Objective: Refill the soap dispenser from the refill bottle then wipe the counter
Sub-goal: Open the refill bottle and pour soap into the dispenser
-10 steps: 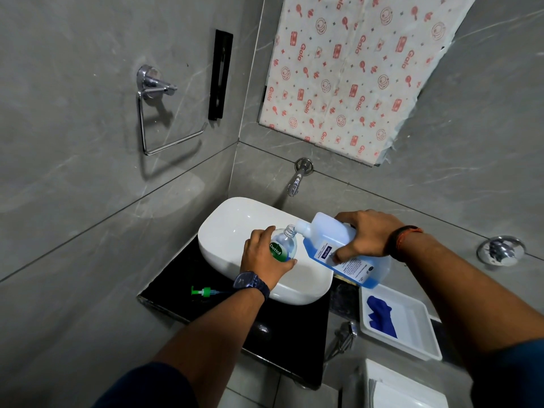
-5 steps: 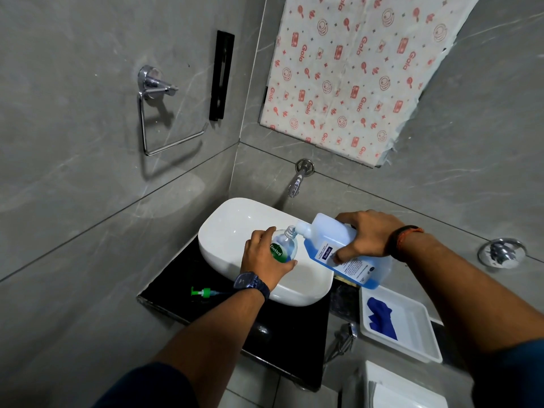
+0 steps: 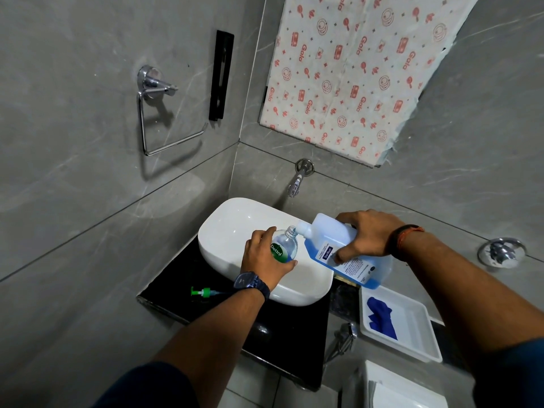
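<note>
My left hand [image 3: 265,256] is wrapped around the soap dispenser [image 3: 284,245], fingers closed on its clear body with the green label facing up, holding it over the white basin [image 3: 232,228]. Its pump is off, and the open neck points up toward the right. My right hand [image 3: 366,235] is clamped on the refill bottle [image 3: 332,248], thumb on the label and fingers over the top, tipping it to the left so its white spout meets the dispenser's open neck. Blue liquid sits in the lower part of the refill bottle; I cannot tell whether any is flowing.

The green pump [image 3: 203,292] lies on its side on the black counter [image 3: 294,343], just left of my left wrist, where I wear a dark watch [image 3: 253,285]. To the right of the basin stands a white tray [image 3: 412,328] with a blue cloth [image 3: 381,316] lying in it. A metal tap [image 3: 298,178] juts from the grey wall above the basin.
</note>
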Motion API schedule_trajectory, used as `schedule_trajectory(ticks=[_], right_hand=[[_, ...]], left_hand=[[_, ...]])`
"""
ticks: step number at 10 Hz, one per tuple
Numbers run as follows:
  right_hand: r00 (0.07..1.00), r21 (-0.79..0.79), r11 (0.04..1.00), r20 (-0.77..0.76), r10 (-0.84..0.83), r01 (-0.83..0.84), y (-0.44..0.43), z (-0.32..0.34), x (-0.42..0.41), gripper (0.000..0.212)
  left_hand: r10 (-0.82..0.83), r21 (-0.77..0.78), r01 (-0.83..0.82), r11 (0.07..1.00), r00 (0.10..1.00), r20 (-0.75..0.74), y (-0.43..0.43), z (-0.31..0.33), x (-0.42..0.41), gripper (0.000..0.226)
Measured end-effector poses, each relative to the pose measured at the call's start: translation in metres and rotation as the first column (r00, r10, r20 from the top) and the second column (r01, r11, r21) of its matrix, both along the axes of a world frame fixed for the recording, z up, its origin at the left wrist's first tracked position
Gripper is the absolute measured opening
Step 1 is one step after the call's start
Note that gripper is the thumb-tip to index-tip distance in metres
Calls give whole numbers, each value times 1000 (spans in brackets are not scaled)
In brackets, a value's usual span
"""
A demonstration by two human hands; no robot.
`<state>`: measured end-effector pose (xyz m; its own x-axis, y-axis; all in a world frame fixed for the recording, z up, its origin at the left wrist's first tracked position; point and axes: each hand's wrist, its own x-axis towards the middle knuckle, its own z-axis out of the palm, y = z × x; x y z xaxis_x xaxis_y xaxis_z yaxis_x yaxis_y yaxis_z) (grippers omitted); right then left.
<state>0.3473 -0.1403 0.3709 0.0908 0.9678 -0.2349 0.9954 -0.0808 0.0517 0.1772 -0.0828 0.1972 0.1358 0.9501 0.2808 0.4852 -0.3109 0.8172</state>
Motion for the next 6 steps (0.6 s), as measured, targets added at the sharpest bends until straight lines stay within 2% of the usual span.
schedule_trajectory(ticks=[6], right_hand=[[1000, 3, 1000, -3, 6, -6, 3, -2, 4, 67]], left_hand=[[0, 14, 0, 1000, 1000, -18, 3, -2, 2, 89]])
